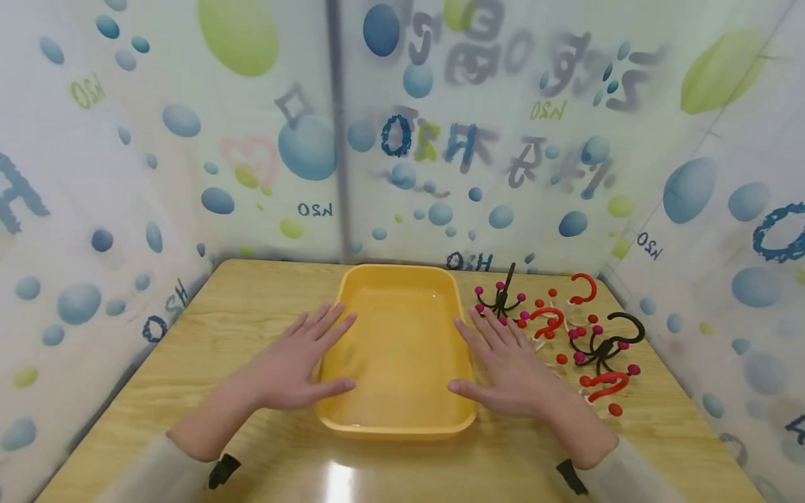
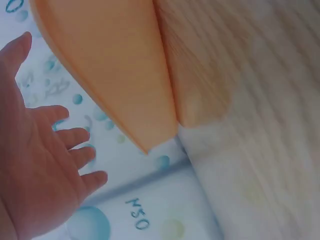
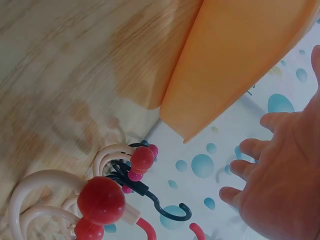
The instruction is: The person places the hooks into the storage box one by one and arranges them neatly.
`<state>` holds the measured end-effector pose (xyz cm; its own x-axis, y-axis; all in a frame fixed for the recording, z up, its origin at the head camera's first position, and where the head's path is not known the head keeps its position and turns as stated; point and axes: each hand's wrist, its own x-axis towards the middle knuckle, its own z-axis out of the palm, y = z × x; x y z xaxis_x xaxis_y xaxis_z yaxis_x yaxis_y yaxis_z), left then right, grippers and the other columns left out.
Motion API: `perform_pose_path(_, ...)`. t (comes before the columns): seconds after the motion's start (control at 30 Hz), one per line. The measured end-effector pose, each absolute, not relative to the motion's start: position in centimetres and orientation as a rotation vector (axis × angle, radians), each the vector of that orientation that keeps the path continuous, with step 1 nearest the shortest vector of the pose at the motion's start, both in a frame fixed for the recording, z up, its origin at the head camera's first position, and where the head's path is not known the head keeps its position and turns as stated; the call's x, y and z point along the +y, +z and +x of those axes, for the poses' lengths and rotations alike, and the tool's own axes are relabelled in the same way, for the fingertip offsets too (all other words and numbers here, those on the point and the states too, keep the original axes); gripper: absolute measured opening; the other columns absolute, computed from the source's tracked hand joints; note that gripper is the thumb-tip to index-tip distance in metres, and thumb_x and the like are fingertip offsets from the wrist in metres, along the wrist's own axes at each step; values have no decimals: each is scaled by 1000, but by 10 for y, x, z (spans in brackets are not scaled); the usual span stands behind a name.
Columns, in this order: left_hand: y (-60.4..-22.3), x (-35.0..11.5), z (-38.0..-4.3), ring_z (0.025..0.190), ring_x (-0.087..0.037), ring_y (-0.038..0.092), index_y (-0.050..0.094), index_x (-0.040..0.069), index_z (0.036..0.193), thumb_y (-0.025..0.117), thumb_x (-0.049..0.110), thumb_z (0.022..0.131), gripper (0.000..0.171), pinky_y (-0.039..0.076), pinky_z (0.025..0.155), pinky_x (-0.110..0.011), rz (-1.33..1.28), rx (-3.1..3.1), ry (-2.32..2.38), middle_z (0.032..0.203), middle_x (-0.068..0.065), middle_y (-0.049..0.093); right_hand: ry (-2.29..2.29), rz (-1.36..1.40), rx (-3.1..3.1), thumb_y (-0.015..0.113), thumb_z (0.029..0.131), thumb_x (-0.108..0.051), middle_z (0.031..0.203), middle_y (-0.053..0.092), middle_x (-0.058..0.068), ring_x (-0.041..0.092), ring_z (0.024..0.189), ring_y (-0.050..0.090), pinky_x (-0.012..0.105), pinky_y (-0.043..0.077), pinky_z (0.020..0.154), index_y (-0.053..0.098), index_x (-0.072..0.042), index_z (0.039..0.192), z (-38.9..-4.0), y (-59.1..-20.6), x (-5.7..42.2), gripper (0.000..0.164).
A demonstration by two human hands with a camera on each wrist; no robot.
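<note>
A yellow plastic tray (image 1: 402,349) stands on the wooden table in front of me. My left hand (image 1: 295,363), palm down with fingers spread, hovers at the tray's left edge. Over the right edge is my right hand (image 1: 509,363), likewise flat with fingers apart. In the left wrist view that hand (image 2: 45,150) shows an empty palm beside the tray wall (image 2: 110,60). The right wrist view likewise shows a bare palm (image 3: 280,175) apart from the tray wall (image 3: 225,60). Neither hand holds anything.
Right of the tray lie several hooked, many-legged ball-tipped things: black ones (image 1: 605,347) with magenta balls and white-legged ones with red hooks (image 1: 610,384) and red balls. Some lie close by the right hand. Printed curtains (image 1: 264,230) enclose the wooden table (image 1: 189,349) at the back and sides.
</note>
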<state>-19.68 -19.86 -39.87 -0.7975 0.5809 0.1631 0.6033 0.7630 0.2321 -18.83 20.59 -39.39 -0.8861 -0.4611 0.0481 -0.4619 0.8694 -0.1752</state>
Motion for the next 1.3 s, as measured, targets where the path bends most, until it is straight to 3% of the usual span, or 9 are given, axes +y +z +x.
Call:
perform_pose_path(0.2, -412, -228, -201, 164, -47, 33, 22, 20, 177, 59, 67, 107, 93, 36, 126, -70, -885, -3021, -686, 184, -17, 20, 299, 756, -3035, 51, 101, -81, 187, 9, 8, 42, 173, 8, 75, 13, 133, 18, -28, 178, -186, -395, 207, 99)
perform_pose_path(0.4, -417, -239, -208, 167, -44, 28, 15, 21, 178, 57, 62, 110, 90, 28, 132, -65, -908, -3127, -919, 184, -14, 20, 325, 745, -3016, 51, 102, -81, 187, 10, 9, 42, 172, 11, 75, 13, 133, 17, -27, 178, -181, -394, 210, 99)
perform_pose_path(0.57, -414, -243, -206, 160, -49, 39, 6, 30, 179, 57, 60, 110, 90, 30, 129, -71, -893, -3211, -970, 174, -24, 39, 339, 749, -3007, 52, 102, -80, 187, 10, 7, 40, 172, 14, 72, 13, 135, 16, -28, 178, -174, -393, 211, 99)
perform_pose_path(0.67, -413, -244, -205, 155, -54, 45, 3, 34, 179, 56, 60, 111, 90, 31, 127, -74, -877, -3237, -971, 167, -29, 48, 367, 736, -2959, 56, 103, -76, 185, 22, 9, 42, 168, 26, 74, 22, 132, 24, -26, 177, -169, -388, 214, 95)
perform_pose_path(0.8, -417, -244, -206, 154, -56, 45, 3, 34, 178, 56, 60, 111, 90, 31, 127, -74, -881, -3235, -959, 165, -30, 50, 418, 699, -2840, 70, 104, -58, 170, 50, 9, 42, 150, 55, 71, 48, 117, 45, -25, 169, -161, -375, 223, 76)
perform_pose_path(0.93, -419, -245, -207, 154, -55, 46, 4, 32, 179, 56, 60, 111, 90, 32, 127, -74, -889, -3229, -949, 164, -30, 52, 486, 619, -2714, 77, 105, -34, 139, 73, 4, 26, 112, 75, 56, 65, 93, 67, -22, 149, -155, -355, 243, 47)
perform_pose_path(1.1, -420, -244, -208, 153, -55, 48, 5, 31, 179, 57, 60, 110, 91, 32, 126, -73, -890, -3224, -949, 162, -31, 53, 667, 608, -2543, 81, 99, -10, 101, 73, -5, 7, 72, 60, 25, 56, 64, 80, -18, 126, -158, -340, 289, 28)
perform_pose_path(1.17, -420, -243, -209, 152, -55, 48, 6, 31, 179, 57, 61, 110, 91, 33, 126, -74, -886, -3226, -950, 161, -31, 54, 740, 602, -2553, 80, 100, -7, 95, 69, -8, 7, 65, 54, 22, 47, 55, 80, -18, 123, -160, -338, 312, 25)
perform_pose_path(1.3, -421, -243, -208, 152, -55, 49, 6, 32, 179, 58, 61, 109, 91, 33, 126, -74, -878, -3225, -950, 161, -32, 54, 838, 503, -2750, 72, 108, -16, 99, 69, -11, 12, 66, 56, 26, 47, 55, 79, -19, 127, -160, -340, 358, 21)
